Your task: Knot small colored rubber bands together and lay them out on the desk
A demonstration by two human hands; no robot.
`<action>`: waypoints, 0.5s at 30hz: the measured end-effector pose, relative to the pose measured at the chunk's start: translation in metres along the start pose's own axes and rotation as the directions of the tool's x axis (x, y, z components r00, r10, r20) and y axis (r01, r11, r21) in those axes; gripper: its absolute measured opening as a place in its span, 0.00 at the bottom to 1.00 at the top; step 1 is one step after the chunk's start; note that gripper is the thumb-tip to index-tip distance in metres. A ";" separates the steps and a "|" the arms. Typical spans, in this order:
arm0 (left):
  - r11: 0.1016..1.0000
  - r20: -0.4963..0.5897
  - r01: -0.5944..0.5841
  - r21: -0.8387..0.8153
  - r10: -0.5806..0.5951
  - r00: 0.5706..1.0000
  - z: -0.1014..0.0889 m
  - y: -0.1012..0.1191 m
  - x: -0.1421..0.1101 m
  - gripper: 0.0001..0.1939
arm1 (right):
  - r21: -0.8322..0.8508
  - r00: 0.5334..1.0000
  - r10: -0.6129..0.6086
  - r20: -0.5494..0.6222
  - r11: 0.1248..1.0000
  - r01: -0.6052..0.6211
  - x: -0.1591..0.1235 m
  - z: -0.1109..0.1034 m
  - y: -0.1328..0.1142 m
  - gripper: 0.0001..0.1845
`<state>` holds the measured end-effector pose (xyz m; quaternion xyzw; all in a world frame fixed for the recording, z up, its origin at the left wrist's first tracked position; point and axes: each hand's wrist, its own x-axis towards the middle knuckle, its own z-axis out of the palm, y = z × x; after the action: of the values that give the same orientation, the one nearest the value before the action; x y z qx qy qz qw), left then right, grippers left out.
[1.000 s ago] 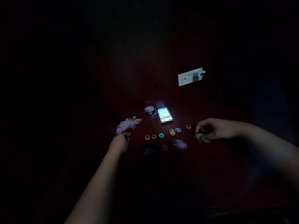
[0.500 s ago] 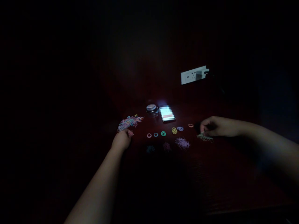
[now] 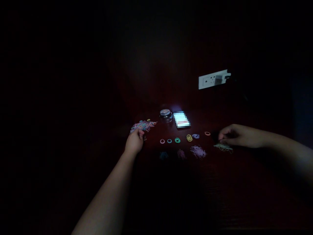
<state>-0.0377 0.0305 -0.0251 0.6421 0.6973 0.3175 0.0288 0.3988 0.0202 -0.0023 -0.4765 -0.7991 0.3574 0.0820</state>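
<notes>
1. Two bare hands reached over a dark reddish table [image 3: 215, 189] in dim light, well apart from each other.
2. One of them, the left hand [image 3: 135, 142], was at the near edge of a mixed heap of colored bands [image 3: 146, 125], its fingers curled in; whether it gripped a band could not be told.
3. Fingers bent and thumb low, the right hand [image 3: 236, 135] was at a pale green pile [image 3: 225, 148]; the gap between its fingertips looked narrow, but any band held there could not be made out.
4. Six spots of loops formed a rough row between the hands: a pink loop [image 3: 162, 141], a blue loop [image 3: 169, 141], green loops [image 3: 177, 140], yellow loops [image 3: 189, 138], purple loops [image 3: 196, 136] and a coral loop [image 3: 207, 133].
5. Three loose piles lay nearer the person: a dim teal pile [image 3: 163, 155], a dull pink pile [image 3: 181, 154] and a lilac pile [image 3: 198, 152].
6. Beyond the row, a lidded jar [image 3: 165, 114] stood just beside a phone [image 3: 182, 119] with a bright, pixelated screen.
7. Higher up, a white socket panel [image 3: 207, 81] held a plug [image 3: 223, 77].
</notes>
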 end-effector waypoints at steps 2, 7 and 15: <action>0.998 -0.023 -0.009 -0.059 0.007 1.000 0.002 -0.001 0.001 0.05 | -0.001 1.000 0.019 -0.001 1.000 -0.019 0.001 0.000 0.002 0.20; 0.974 -0.058 -0.020 -0.227 0.006 0.998 0.008 -0.007 0.003 0.05 | 0.024 1.000 0.005 -0.015 1.000 -0.005 0.001 -0.001 0.005 0.21; 0.904 -0.050 -0.024 -0.428 0.003 0.999 0.019 -0.012 0.007 0.02 | -0.018 0.996 -0.017 -0.089 1.000 0.016 0.003 0.001 0.007 0.26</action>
<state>-0.0410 0.0452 -0.0430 0.6169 0.6067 0.4782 0.1503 0.4019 0.0240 -0.0077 -0.4860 -0.8016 0.3284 0.1162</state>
